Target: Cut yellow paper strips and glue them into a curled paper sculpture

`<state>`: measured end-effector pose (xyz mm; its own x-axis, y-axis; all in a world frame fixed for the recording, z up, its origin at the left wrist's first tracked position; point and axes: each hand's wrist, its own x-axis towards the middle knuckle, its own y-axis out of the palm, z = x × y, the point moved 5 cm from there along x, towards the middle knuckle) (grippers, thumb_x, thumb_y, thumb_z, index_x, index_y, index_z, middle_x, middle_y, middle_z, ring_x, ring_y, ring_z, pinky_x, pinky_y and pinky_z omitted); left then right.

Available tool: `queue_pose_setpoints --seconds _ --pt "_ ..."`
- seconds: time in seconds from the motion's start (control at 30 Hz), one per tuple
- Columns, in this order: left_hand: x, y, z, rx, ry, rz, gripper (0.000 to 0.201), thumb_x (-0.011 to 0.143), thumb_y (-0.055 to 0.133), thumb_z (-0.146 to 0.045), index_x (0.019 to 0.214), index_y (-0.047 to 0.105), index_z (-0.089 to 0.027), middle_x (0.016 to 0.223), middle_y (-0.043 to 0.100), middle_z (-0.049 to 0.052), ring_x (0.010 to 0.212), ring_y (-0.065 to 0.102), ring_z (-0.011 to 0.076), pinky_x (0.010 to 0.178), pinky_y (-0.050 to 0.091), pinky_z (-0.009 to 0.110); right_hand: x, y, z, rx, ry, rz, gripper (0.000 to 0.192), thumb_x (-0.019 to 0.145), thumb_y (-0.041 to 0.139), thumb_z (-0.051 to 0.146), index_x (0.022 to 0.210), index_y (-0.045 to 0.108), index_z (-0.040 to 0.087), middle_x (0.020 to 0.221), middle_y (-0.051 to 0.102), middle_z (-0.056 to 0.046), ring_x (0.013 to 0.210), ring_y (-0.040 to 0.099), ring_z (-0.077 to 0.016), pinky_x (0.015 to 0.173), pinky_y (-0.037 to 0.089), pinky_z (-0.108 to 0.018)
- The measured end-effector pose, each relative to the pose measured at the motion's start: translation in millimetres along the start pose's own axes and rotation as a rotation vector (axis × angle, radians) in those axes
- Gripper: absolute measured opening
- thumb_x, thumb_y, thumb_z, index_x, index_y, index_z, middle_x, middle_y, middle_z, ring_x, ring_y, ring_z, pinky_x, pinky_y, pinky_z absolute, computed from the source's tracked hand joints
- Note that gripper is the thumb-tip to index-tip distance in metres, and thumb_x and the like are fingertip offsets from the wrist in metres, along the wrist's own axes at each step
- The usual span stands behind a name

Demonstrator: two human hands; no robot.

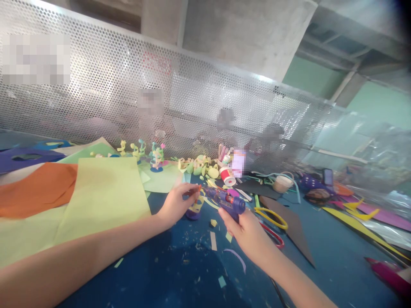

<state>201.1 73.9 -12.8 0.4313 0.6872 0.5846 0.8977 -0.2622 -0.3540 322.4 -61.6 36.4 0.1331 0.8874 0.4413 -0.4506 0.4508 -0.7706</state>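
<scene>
Apparently, gluing is the step in hand: a blue-purple plastic glue gun (223, 198) is pointing its nozzle towards a thin orange strip (199, 194), beside a small yellow-and-purple figure (194, 209) that is standing on the dark blue tabletop (167, 261). The right hand (244, 229) is gripping the gun's handle; the left hand (177, 204) is seemingly pinching the strip. The next move is probably calling for a steady nozzle. Beyond, a red-and-white cylindrical container (227, 176) is lying tilted; no brand or lettering is showing legibly.
</scene>
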Motion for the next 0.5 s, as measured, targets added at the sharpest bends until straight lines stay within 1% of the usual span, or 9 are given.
queue_pose_setpoints --seconds 0.1,0.2,0.4,0.5 --pt "0.2 0.0 0.4 -0.001 -0.005 0.003 0.023 0.08 0.049 -0.033 0.093 0.063 -0.02 0.087 0.063 0.003 0.08 0.058 0.0156 0.074 0.048 0.028 0.4 2.1 -1.3 -0.004 0.015 0.033 0.038 0.086 0.034 0.045 0.062 0.052 0.021 0.045 0.05 0.002 0.046 0.053 -0.0153 0.05 0.043 -0.026" --pt "0.3 0.0 0.3 -0.011 -0.007 0.008 0.022 0.081 0.048 -0.031 0.093 0.063 -0.02 0.088 0.063 0.003 0.079 0.058 0.0151 0.073 0.048 0.027 0.7 2.4 -1.5 -0.005 0.018 0.032 0.04 0.086 0.034 0.045 0.06 0.051 0.021 0.043 0.048 0.003 0.043 0.051 -0.0146 0.048 0.042 -0.026" --pt "0.0 0.7 0.0 -0.011 -0.005 0.014 0.021 0.081 0.049 -0.03 0.093 0.063 -0.02 0.087 0.063 0.003 0.079 0.059 0.0144 0.073 0.048 0.026 1.0 1.9 -0.4 -0.011 0.028 0.055 0.04 0.087 0.033 0.043 0.058 0.051 0.022 0.043 0.048 0.002 0.044 0.052 -0.0149 0.048 0.042 -0.026" --pt "-0.2 0.4 0.3 -0.008 -0.002 0.001 0.021 0.081 0.049 -0.031 0.093 0.063 -0.02 0.088 0.063 0.003 0.081 0.059 0.0151 0.074 0.048 0.027 0.9 0.2 0.4 -0.02 0.018 0.035 0.041 0.087 0.034 0.043 0.056 0.05 0.022 0.042 0.047 0.003 0.042 0.051 -0.0144 0.046 0.042 -0.025"
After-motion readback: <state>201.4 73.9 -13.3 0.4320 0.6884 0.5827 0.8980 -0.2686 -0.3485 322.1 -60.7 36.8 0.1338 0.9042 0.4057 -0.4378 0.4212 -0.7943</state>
